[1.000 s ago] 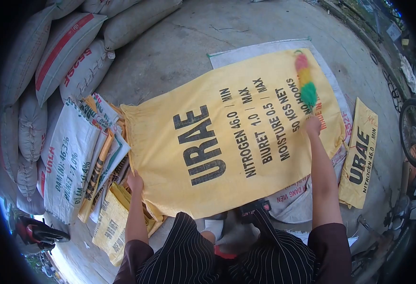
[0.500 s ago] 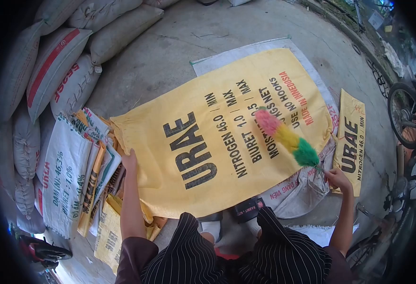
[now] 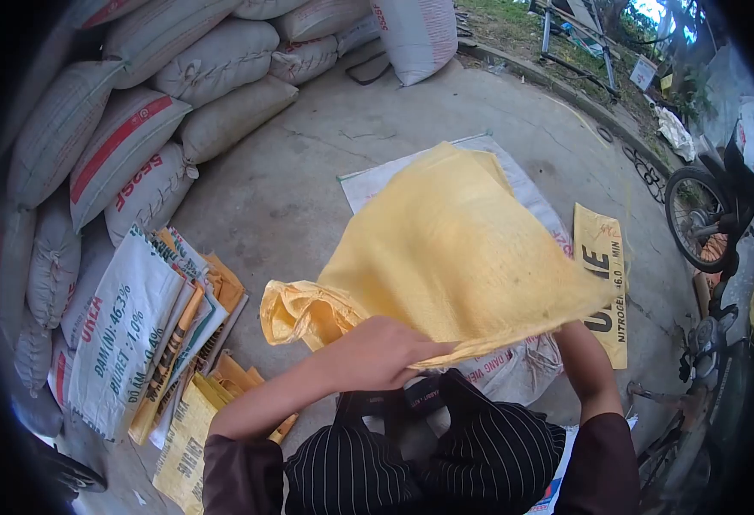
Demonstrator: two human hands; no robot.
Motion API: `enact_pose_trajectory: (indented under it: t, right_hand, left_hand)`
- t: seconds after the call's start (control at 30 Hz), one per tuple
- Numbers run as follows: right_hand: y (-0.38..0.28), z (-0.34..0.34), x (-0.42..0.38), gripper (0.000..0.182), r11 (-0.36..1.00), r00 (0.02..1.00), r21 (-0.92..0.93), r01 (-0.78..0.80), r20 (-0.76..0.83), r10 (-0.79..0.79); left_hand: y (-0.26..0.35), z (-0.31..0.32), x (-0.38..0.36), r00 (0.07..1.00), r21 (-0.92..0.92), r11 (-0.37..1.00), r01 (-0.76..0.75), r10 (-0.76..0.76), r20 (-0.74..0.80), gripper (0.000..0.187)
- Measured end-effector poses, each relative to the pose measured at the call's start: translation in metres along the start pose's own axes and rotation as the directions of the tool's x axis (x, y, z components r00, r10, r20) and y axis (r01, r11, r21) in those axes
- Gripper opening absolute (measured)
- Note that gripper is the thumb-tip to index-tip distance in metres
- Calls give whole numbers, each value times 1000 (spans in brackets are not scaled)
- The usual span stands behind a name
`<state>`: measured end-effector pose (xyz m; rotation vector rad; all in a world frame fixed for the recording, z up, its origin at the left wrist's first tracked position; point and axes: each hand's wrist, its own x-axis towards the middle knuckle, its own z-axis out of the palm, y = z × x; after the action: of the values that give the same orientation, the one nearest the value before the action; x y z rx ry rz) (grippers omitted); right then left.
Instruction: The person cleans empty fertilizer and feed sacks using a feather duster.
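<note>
Yellow sack (image 3: 454, 240), flat before, now billows short of the far edge of the white sack (image 3: 372, 184), no longer spread out.
I see the left hand (image 3: 384, 350) pinching its near edge; the hold of the right hand (image 3: 576, 340) I can't tell.

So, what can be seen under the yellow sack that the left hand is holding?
White sacking, partly printed in red, shows past the far and near edges of the yellow sack. The middle is covered, so whether it is one piece cannot be seen.
</note>
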<state>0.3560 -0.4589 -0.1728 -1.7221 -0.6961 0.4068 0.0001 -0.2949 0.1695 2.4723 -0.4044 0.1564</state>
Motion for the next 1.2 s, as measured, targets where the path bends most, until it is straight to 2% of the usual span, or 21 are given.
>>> enact_pose_trajectory:
  t: [0.07, 0.1, 0.13, 0.27, 0.37, 0.5, 0.57, 0.6, 0.67, 0.7, 0.73, 0.8, 0.87, 0.9, 0.93, 0.97, 1.0, 1.03, 1.07, 1.1, 1.2]
  right_hand:
    - [-131, -2, 37, 34, 901, 935, 249, -355, 110, 338]
    - [-171, -17, 50, 34, 927, 950, -285, -244, 120, 287]
    - [-202, -32, 59, 34, 677, 958, -734, -63, 145, 246]
    - [-233, -65, 80, 34, 702, 997, -712, -2, -52, -50]
    - [-246, -75, 76, 35, 773, 965, -630, 67, -157, -211]
    - [-260, -98, 53, 37, 776, 956, -630, 16, -218, -197]
    - [-243, -118, 35, 38, 726, 960, -676, -128, -267, -79]
    - [-222, -132, 28, 39, 696, 944, -690, -199, -327, -54]
    - [-166, -162, 7, 42, 685, 890, -635, -358, -455, 43]
    - [-139, -177, -5, 44, 700, 849, -562, -440, -515, 120]
    - [-94, -198, -16, 43, 729, 823, -503, -464, -550, 143]
    - [-65, -214, -33, 42, 745, 793, -449, -494, -583, 175]
    - [-74, -199, -68, 41, 740, 532, -75, -669, -744, 405]
    - [-82, -190, -81, 41, 728, 523, -75, -681, -746, 412]
    - [-92, -181, -89, 40, 709, 421, -48, -703, -832, 361]
    - [-97, -177, -91, 40, 695, 315, -21, -719, -901, 299]
    - [-85, -175, -94, 40, 689, 310, -20, -725, -902, 299]
    - [-70, -168, -98, 40, 732, 461, -217, -646, -875, 147]
    - [-63, -162, -101, 40, 740, 594, -405, -538, -805, -9]
    - [-52, -151, -100, 36, 771, 695, -478, -421, -716, -64]
    - [-101, -59, -98, 32, 848, 951, -508, -149, -310, -19]
  left_hand:
    - [18, -15, -19, 999, 10, 999, -35, 36, -36, 36]
    - [31, -34, -37, 1000, 87, 996, 21, -22, 11, 40]
    - [42, -49, -55, 995, 161, 984, 76, -86, 53, 44]
    - [61, -68, -126, 985, 433, 887, 158, -112, -129, 46]
    - [46, -70, -177, 891, 624, 675, 393, -113, -439, 47]
    - [4, -65, -239, 768, 682, 486, 546, 34, -639, 41]
    - [-14, -47, -265, 595, 573, 389, 721, 75, -800, 39]
    - [-26, -35, -278, 595, 569, 394, 721, 68, -801, 39]
    - [-47, -1, -301, 319, 216, 462, 860, -158, -935, 39]
    - [-52, 17, -308, 276, 115, 462, 879, -298, -914, 39]
    - [-61, 35, -312, 277, 110, 467, 877, -304, -912, 39]
    - [-85, 77, -321, 84, -212, 521, 827, -486, -870, 37]
    - [-108, 115, -336, 106, -221, 506, 834, -540, -835, 34]
    - [-116, 130, -335, -100, -485, 490, 724, -622, -777, 35]
    - [-121, 143, -333, -285, -708, 445, 549, -696, -659, 36]
    - [-121, 161, -330, -305, -767, 494, 409, -718, -625, 40]
    - [-124, 179, -338, -302, -769, 489, 412, -724, -621, 40]
    - [-130, 198, -351, -386, -930, 364, -44, -865, -320, 45]
    - [-129, 200, -348, -314, -857, 155, -492, -949, 9, 52]
    - [-123, 205, -345, -39, -808, -23, -589, -998, 57, 63]
    - [-112, 216, -284, -2, -896, -171, -410, -982, 188, 52]
